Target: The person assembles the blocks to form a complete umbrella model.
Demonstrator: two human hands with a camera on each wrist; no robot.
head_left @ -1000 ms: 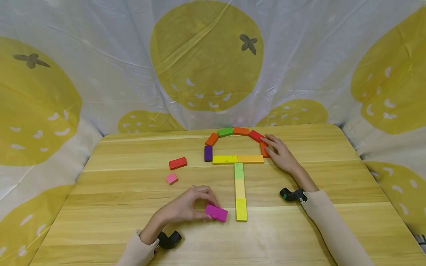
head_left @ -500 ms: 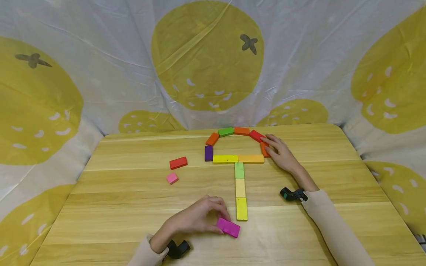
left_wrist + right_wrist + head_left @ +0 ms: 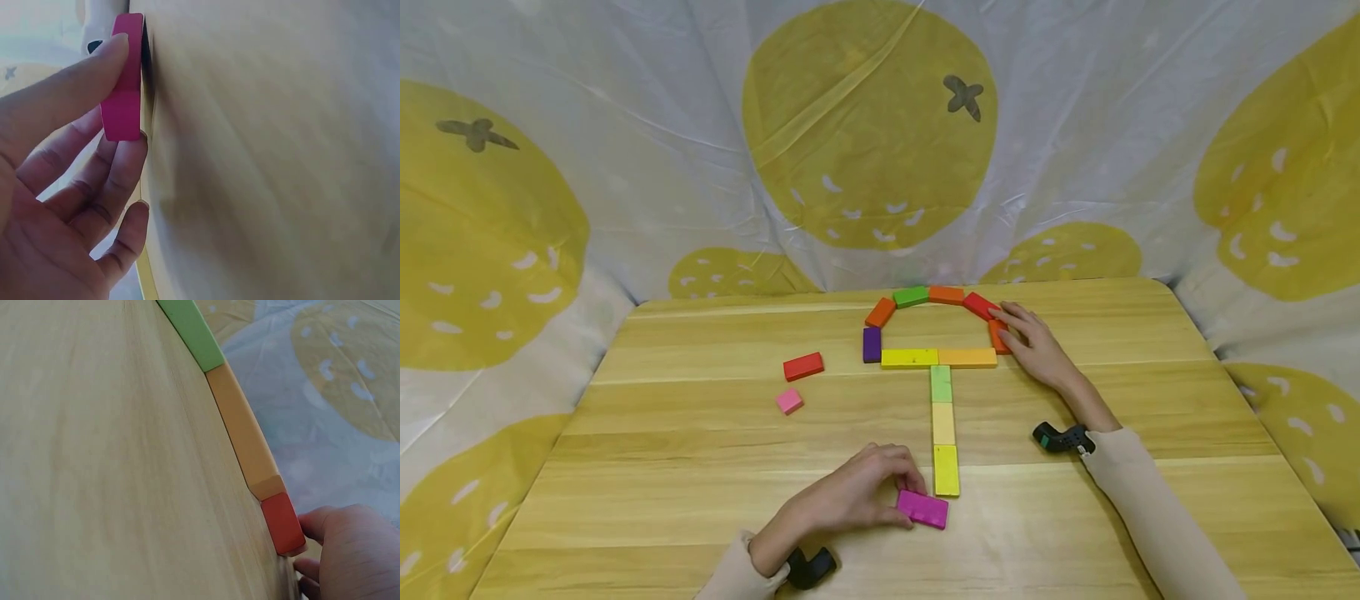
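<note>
My left hand (image 3: 857, 492) pinches a magenta block (image 3: 922, 509) between thumb and fingers, just below the lower yellow block (image 3: 947, 471). In the left wrist view the thumb lies on one face of the magenta block (image 3: 128, 81), which is very near the table; whether it touches cannot be told. A light green block (image 3: 941, 383) and a cream block (image 3: 943, 424) continue the column upward. My right hand (image 3: 1037, 350) rests with loosely bent fingers against the red block (image 3: 980, 305) and the orange-red block (image 3: 998, 335) at the arc's right side.
A yellow block (image 3: 910, 358) and a light orange block (image 3: 967, 358) form a crossbar under the arc. Purple (image 3: 872, 344), orange (image 3: 880, 312), green (image 3: 912, 297) and orange blocks (image 3: 947, 295) complete the curve. A loose red block (image 3: 803, 366) and small pink block (image 3: 789, 401) lie left.
My left hand has carried the magenta block right and toward the table's front edge, then slightly up to the column's lower end. My right hand has stayed in place.
</note>
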